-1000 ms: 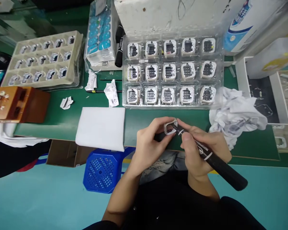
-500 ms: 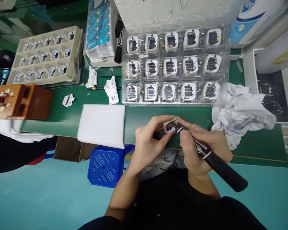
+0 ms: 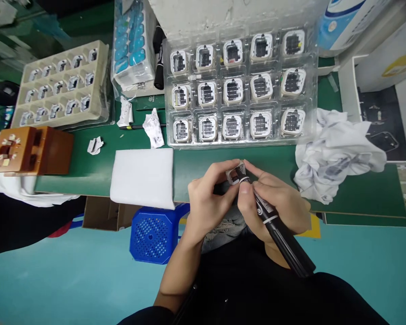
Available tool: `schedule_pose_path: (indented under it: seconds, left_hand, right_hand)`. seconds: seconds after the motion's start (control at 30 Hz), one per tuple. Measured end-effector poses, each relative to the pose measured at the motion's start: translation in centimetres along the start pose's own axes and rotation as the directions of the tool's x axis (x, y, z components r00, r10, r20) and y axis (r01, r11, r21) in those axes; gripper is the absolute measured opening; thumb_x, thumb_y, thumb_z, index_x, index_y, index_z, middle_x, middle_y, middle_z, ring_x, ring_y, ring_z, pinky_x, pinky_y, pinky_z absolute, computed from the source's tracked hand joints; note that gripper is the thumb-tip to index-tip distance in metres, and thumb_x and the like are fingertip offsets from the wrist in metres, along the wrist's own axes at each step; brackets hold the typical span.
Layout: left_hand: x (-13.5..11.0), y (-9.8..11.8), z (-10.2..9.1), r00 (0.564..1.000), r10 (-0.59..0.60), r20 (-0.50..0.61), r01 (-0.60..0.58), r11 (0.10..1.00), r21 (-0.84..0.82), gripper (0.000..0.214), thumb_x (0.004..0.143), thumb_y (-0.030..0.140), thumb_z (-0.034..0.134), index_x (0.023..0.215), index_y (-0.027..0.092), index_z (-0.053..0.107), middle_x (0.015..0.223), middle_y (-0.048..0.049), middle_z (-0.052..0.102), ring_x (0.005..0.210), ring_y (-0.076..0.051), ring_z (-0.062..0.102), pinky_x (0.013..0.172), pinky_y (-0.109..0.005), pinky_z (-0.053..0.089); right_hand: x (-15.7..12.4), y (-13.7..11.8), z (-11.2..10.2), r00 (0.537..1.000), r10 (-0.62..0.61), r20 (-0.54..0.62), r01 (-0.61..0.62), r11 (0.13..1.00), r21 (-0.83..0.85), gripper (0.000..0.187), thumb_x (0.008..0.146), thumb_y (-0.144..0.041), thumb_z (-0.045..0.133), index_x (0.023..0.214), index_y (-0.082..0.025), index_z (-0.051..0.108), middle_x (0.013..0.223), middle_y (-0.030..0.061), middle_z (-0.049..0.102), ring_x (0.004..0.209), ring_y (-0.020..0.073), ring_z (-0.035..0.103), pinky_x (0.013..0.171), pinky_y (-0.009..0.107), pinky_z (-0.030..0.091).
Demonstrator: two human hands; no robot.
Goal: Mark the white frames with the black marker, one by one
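My left hand (image 3: 209, 194) is closed on a small white square frame (image 3: 230, 176), pinched between thumb and fingers above the bench's front edge. A black marker pen (image 3: 270, 219) lies in the grip of my right hand (image 3: 274, 198), its tip end at the frame's right side and its thick end slanting down toward my body. The exact contact of tip and frame is hard to make out. Beyond my hands, a clear plastic tray (image 3: 240, 142) holds rows of similar white square casings with dark insides.
A folded white cloth (image 3: 142, 178) lies left of my hands, a crumpled stained cloth (image 3: 338, 153) right. Farther left are an orange-brown block fixture (image 3: 56, 151) and a beige tray (image 3: 99, 90) of small parts. A blue stool (image 3: 152, 234) stands below the bench.
The marker has turned steeper, and its tip has shifted left along the frame. My right hand has come closer to my left. The camera view has moved slightly.
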State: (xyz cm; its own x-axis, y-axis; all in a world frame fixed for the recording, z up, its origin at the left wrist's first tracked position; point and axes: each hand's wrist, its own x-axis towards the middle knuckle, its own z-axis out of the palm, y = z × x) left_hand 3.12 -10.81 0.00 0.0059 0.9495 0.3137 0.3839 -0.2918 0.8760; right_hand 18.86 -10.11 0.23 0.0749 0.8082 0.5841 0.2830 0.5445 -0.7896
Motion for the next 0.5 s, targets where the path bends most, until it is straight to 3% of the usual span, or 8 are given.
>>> schedule_pose_path:
  seconds: [0.1,0.2,0.27,0.37,0.43,0.5]
  left_hand:
    - [0.2,0.1,0.0,1.000,-0.019,-0.011,0.018,0.999,-0.038,0.039,0.107,0.022,0.095,0.143,0.030,0.084,0.129,-0.0005,0.096,0.108,-0.016,0.096,0.100,-0.023,0.079]
    - [0.5,0.1,0.1,0.999,-0.049,-0.006,0.049,0.996,-0.079,0.037,0.105,0.025,0.099,0.139,0.028,0.084,0.127,-0.0023,0.097,0.111,-0.019,0.096,0.101,-0.026,0.080]
    - [0.6,0.2,0.1,0.997,-0.081,-0.004,0.081,0.993,-0.081,0.035,0.105,0.032,0.100,0.137,0.026,0.084,0.123,-0.0033,0.097,0.109,-0.020,0.096,0.100,-0.028,0.081]
    - [0.7,0.4,0.2,0.995,-0.103,-0.016,0.101,0.992,-0.073,0.035,0.106,0.040,0.100,0.133,0.025,0.084,0.116,-0.0036,0.097,0.102,-0.019,0.096,0.095,-0.029,0.082]
    - [0.7,0.5,0.3,0.996,-0.085,-0.028,0.083,0.993,-0.083,0.034,0.105,0.038,0.100,0.133,0.025,0.084,0.114,-0.0033,0.097,0.100,-0.019,0.096,0.094,-0.027,0.081]
    - [0.7,0.6,0.3,0.997,-0.077,-0.033,0.074,0.994,-0.080,0.034,0.105,0.034,0.100,0.134,0.025,0.085,0.116,-0.0035,0.097,0.101,-0.019,0.096,0.094,-0.027,0.081]
  right_hand:
    - [0.4,0.1,0.4,0.984,-0.104,-0.146,0.108,0.994,0.015,0.022,0.108,-0.011,0.084,0.101,-0.030,0.074,0.079,-0.0078,0.071,0.071,0.0225,0.086,0.095,0.041,0.087]
    - [0.9,-0.2,0.3,0.983,-0.050,-0.175,0.053,0.998,0.015,0.024,0.104,-0.009,0.088,0.110,-0.030,0.077,0.085,-0.0054,0.079,0.092,0.0298,0.095,0.075,0.031,0.084]
    - [1.1,-0.4,0.0,0.988,-0.039,-0.148,0.041,0.999,0.011,0.026,0.103,-0.008,0.088,0.109,-0.030,0.076,0.085,-0.0056,0.080,0.089,0.0304,0.095,0.079,0.034,0.085]
    - [1.2,-0.5,-0.3,0.986,-0.120,-0.111,0.118,0.993,-0.025,0.026,0.101,-0.005,0.086,0.108,-0.029,0.075,0.088,-0.0056,0.083,0.081,0.0283,0.093,0.095,0.040,0.087]
    - [1.2,-0.4,-0.2,0.988,-0.134,-0.080,0.132,0.991,-0.033,0.027,0.102,-0.004,0.086,0.106,-0.028,0.075,0.086,-0.0064,0.082,0.082,0.0275,0.094,0.104,0.041,0.086]
    - [1.2,-0.2,-0.1,0.985,-0.137,-0.104,0.134,0.990,-0.040,0.025,0.102,-0.006,0.087,0.103,-0.028,0.075,0.084,-0.0067,0.081,0.084,0.0276,0.094,0.101,0.038,0.085]
